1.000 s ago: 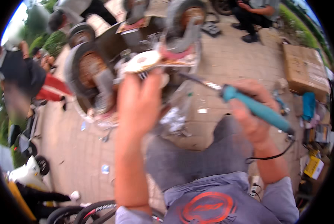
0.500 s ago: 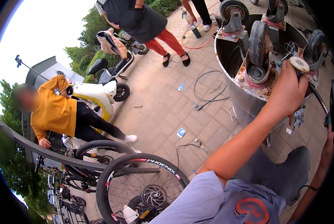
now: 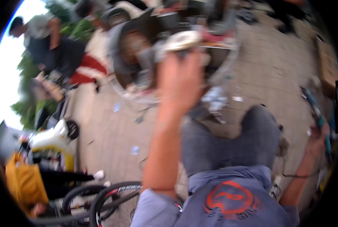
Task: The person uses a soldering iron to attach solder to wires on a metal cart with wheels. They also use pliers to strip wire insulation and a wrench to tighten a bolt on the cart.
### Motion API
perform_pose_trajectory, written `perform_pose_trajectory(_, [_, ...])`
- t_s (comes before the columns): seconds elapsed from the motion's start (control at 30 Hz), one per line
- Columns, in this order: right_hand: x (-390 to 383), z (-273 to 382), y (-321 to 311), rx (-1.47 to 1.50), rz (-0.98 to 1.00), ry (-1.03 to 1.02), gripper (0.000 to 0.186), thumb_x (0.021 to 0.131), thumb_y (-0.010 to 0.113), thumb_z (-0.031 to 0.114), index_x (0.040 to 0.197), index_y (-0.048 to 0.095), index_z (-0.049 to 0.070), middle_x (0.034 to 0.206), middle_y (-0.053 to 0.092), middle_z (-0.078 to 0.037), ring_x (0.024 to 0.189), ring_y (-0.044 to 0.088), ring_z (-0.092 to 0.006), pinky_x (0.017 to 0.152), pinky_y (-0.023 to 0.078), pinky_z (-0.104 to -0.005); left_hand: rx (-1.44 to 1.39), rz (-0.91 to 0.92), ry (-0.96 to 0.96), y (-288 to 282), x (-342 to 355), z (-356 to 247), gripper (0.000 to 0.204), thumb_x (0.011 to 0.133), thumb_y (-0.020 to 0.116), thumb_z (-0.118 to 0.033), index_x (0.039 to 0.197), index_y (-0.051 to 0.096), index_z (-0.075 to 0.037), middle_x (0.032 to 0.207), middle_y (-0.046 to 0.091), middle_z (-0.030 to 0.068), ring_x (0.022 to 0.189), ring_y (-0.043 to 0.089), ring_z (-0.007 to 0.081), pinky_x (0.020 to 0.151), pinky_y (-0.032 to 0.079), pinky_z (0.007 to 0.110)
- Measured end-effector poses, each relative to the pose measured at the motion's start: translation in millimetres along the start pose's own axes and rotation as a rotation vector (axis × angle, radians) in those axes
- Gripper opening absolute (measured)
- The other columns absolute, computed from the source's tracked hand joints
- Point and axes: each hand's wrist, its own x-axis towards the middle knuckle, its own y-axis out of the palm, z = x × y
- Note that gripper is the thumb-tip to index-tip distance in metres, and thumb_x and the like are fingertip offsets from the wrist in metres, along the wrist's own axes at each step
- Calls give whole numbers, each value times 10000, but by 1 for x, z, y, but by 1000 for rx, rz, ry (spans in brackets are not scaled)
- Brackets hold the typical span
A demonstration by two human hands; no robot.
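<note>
My left hand [image 3: 180, 75] is closed round a pale round spool [image 3: 182, 39], raised over a metal drum [image 3: 120, 89] that carries several rusty caster wheels [image 3: 135, 47]. My right hand [image 3: 315, 134] is out at the far right, closed on a long teal-handled tool [image 3: 319, 121] with a metal shaft, a dark cable trailing below. Motion blur hides the finer detail of both hands. My grey-clad knees [image 3: 222, 140] are in front of the drum.
People in red trousers [image 3: 89, 68] and a yellow top [image 3: 25, 178] are at the left, beside a white-and-yellow scooter [image 3: 51, 143] and bicycle wheels [image 3: 112, 193]. A crouched person [image 3: 282, 11] is top right, a cardboard box [image 3: 326, 64] right. Scraps lie on the paving [image 3: 263, 87].
Since one second ago my right hand and tool have swung away from the drum to the far right. The view turned left and has come back. My left hand still holds the spool.
</note>
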Motion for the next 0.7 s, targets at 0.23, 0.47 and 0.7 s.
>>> perform_pose_trajectory(0.23, [-33, -77, -83, -390, -17, 88, 355, 874, 681, 216, 1085, 605, -58, 872, 679, -126, 715, 655, -158, 668, 517, -274, -1109, -230, -597, -5, 5, 44, 321, 981, 500, -184, 1212, 552, 33, 1167, 584, 112, 1003, 594, 211, 890, 503, 358])
perform_pose_trajectory(0.47, [-51, -149, -108, -641, -84, 177, 325, 829, 737, 211, 1026, 658, -36, 869, 681, -108, 800, 658, -175, 690, 510, -289, -1086, -148, -683, -9, 3, 51, 375, 998, 485, -219, 1252, 517, 55, 1203, 570, 148, 1046, 589, 218, 936, 484, 366])
perform_pose_trajectory(0.7, [-29, -225, -44, -674, 141, -44, 280, 791, 744, 179, 1008, 694, 10, 894, 688, -129, 814, 652, -206, 734, 517, -317, -1069, -165, -691, -18, 6, 45, 396, 997, 486, -251, 1214, 519, 79, 1122, 594, 166, 1025, 589, 238, 938, 489, 373])
